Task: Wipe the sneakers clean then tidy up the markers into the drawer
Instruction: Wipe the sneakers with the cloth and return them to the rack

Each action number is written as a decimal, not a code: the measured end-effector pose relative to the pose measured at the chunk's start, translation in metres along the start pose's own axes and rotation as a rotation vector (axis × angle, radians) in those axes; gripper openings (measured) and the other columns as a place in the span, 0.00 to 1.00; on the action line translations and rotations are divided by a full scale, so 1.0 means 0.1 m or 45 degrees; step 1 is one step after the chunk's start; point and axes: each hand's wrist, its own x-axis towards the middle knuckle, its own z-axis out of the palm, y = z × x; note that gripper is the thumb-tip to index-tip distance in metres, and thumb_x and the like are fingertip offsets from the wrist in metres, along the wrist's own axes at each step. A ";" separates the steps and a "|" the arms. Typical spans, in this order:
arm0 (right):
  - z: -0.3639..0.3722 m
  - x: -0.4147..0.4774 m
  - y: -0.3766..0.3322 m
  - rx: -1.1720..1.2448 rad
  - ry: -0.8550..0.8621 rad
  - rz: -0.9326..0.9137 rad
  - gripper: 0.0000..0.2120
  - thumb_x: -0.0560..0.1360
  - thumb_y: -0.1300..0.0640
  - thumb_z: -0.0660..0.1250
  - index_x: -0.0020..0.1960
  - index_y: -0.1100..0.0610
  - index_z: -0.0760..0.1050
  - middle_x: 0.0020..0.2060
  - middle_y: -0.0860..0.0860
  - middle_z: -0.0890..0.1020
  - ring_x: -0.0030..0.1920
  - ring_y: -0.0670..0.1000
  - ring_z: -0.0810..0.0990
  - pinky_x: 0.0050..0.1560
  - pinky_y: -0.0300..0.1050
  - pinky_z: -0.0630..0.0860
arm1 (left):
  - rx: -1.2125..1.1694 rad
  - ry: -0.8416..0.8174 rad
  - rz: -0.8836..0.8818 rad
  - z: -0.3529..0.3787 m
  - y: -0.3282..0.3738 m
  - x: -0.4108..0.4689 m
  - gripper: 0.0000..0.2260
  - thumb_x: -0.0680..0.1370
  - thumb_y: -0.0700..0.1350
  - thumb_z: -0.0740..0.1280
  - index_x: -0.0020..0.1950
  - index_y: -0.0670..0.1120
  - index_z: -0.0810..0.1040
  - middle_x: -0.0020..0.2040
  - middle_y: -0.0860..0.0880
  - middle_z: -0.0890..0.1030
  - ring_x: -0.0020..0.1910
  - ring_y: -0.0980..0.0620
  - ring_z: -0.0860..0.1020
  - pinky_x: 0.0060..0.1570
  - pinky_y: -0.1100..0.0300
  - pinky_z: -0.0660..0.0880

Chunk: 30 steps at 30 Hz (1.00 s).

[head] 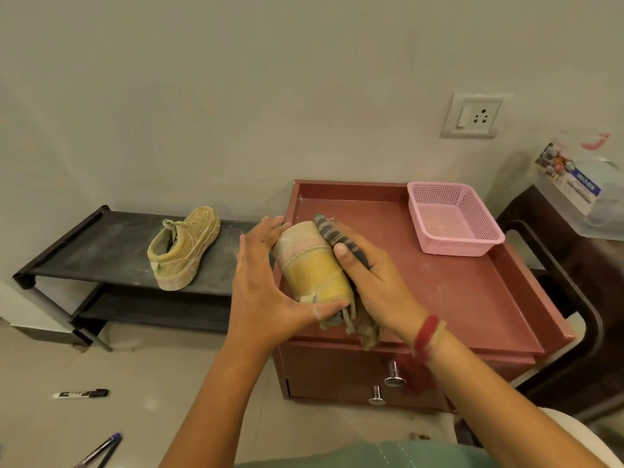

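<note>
At the lower left edge of the frame two pens point(101, 450) lie on the floor, and just above them a black marker point(81, 394). In the middle, the left hand point(266, 285) grips a sneaker point(310, 265), fingers curled over its toe end and thumb across the heel, its laces dangling over the front edge of the reddish cabinet point(456, 292). The right hand point(368, 282) curls round a dark striped cloth point(332, 231), pressing it to the sneaker's right side. Below them, two metal knobs point(393, 374) stand on the closed drawer fronts. Further back, a pink basket point(456, 217) sits at the cabinet top's right rear corner. To the left, a second sneaker point(184, 246) rests on a black shoe rack point(101, 251). A wall socket point(471, 115) is at the upper right.
</note>
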 end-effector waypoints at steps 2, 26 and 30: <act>0.04 -0.10 -0.02 -0.121 -0.070 -0.131 0.16 0.79 0.53 0.58 0.66 0.46 0.70 0.70 0.45 0.69 0.71 0.42 0.63 0.73 0.42 0.58 | -0.004 -0.008 0.025 0.01 -0.01 0.00 0.47 0.56 0.55 0.81 0.68 0.46 0.62 0.63 0.54 0.69 0.64 0.51 0.72 0.57 0.64 0.73; -0.05 -0.06 0.17 -0.015 -0.021 0.086 0.15 0.80 0.55 0.58 0.66 0.53 0.71 0.62 0.44 0.76 0.65 0.41 0.72 0.67 0.39 0.67 | 0.201 -0.011 0.110 -0.12 -0.06 -0.06 0.39 0.58 0.64 0.75 0.63 0.47 0.70 0.56 0.66 0.70 0.62 0.45 0.75 0.58 0.36 0.71; -0.11 -0.04 0.25 -0.054 -0.038 0.150 0.14 0.80 0.57 0.58 0.64 0.51 0.72 0.59 0.43 0.77 0.61 0.39 0.74 0.64 0.39 0.70 | 0.220 -0.011 0.062 -0.15 -0.05 -0.06 0.40 0.58 0.64 0.75 0.62 0.44 0.71 0.56 0.59 0.72 0.61 0.46 0.74 0.58 0.36 0.71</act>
